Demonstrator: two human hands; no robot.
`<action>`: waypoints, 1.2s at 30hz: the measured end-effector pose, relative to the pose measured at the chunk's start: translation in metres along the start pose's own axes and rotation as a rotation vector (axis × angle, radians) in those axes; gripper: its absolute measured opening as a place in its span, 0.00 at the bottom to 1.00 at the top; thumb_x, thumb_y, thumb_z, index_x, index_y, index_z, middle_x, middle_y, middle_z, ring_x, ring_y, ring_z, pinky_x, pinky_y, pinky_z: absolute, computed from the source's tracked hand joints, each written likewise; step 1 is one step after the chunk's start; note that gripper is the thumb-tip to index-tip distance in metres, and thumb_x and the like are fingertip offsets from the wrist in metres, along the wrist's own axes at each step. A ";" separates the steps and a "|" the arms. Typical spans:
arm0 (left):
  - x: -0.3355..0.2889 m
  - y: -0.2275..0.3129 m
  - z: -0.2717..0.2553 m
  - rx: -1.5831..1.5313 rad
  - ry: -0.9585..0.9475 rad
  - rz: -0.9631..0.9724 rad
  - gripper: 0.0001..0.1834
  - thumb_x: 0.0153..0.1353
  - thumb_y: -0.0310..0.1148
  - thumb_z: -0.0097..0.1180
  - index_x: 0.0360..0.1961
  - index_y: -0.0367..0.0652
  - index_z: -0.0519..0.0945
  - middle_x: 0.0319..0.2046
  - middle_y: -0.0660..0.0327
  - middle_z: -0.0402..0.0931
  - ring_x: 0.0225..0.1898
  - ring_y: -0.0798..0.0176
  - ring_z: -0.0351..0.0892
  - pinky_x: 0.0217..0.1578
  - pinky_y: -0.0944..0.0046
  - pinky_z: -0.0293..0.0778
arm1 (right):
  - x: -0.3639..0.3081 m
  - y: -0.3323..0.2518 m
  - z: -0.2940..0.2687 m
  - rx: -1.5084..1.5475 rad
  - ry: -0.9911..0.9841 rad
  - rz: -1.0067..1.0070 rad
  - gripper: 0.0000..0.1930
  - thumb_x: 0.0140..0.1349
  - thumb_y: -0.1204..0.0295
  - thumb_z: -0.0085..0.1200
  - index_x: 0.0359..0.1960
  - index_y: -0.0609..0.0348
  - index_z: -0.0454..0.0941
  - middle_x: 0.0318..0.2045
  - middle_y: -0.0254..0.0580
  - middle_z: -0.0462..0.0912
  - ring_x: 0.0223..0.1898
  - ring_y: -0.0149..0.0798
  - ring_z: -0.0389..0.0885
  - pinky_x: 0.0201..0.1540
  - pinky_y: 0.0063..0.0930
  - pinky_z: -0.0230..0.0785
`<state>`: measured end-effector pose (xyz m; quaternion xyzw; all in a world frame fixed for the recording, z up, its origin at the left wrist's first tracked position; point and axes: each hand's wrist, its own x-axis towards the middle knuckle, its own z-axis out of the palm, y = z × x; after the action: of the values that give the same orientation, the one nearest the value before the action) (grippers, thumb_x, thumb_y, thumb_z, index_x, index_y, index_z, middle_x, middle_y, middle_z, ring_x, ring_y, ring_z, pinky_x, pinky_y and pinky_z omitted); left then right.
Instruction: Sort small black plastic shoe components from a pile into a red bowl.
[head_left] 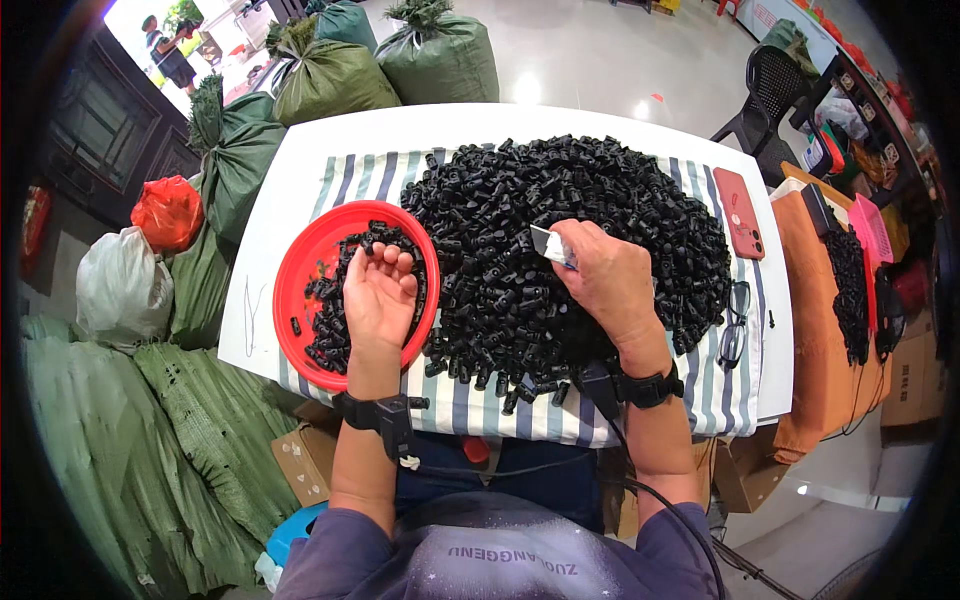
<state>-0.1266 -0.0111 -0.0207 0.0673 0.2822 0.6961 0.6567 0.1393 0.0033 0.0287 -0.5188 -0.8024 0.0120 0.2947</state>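
My left hand (380,300) is palm up over the red basin (285,300), its fingers curled. A small black plastic part (369,246) seems pinched at its fingertips. More such parts lie in the basin, some hidden under the hand. My right hand (612,278) grips a small white knife (549,243) with a flat grey blade pointing left; most of its handle is hidden in the fingers. Below that hand spreads a large heap of black plastic parts (560,185), on a striped cloth (460,415) over the white table.
On the right side of the cloth lie a red phone (738,212) and eyeglasses (736,325). Stuffed green sacks (438,60) stand beyond and left of the table. A black chair (765,100) is at the far right. Cables run from my right wrist strap.
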 end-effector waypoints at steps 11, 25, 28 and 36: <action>0.020 0.018 -0.014 0.004 0.003 0.044 0.16 0.67 0.42 0.38 0.45 0.43 0.72 0.36 0.63 0.77 0.35 0.65 0.78 0.28 0.70 0.74 | 0.002 0.004 0.001 0.031 0.024 0.022 0.13 0.46 0.68 0.63 0.32 0.50 0.72 0.26 0.34 0.77 0.26 0.41 0.79 0.25 0.32 0.71; -0.016 -0.062 0.122 0.930 -0.587 -0.074 0.18 0.69 0.46 0.39 0.31 0.43 0.69 0.22 0.65 0.71 0.13 0.77 0.70 0.11 0.81 0.58 | 0.004 0.001 -0.006 1.108 0.103 0.327 0.07 0.58 0.72 0.56 0.35 0.61 0.76 0.22 0.27 0.75 0.24 0.18 0.68 0.27 0.15 0.62; -0.010 -0.068 0.124 0.988 -0.621 -0.067 0.19 0.68 0.48 0.39 0.30 0.44 0.68 0.19 0.67 0.71 0.13 0.77 0.69 0.11 0.81 0.57 | 0.005 0.004 -0.005 1.085 0.120 0.337 0.07 0.58 0.72 0.56 0.35 0.61 0.75 0.22 0.28 0.75 0.24 0.19 0.68 0.27 0.15 0.62; -0.007 -0.079 0.110 0.968 -0.632 -0.051 0.25 0.68 0.52 0.35 0.28 0.42 0.71 0.16 0.68 0.68 0.11 0.79 0.65 0.11 0.80 0.57 | 0.004 0.005 0.001 1.121 0.017 0.325 0.08 0.57 0.73 0.58 0.36 0.61 0.74 0.28 0.30 0.76 0.27 0.20 0.71 0.31 0.16 0.66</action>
<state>-0.0056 0.0139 0.0353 0.5579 0.3603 0.4179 0.6199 0.1414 0.0094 0.0286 -0.4003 -0.5814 0.4757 0.5248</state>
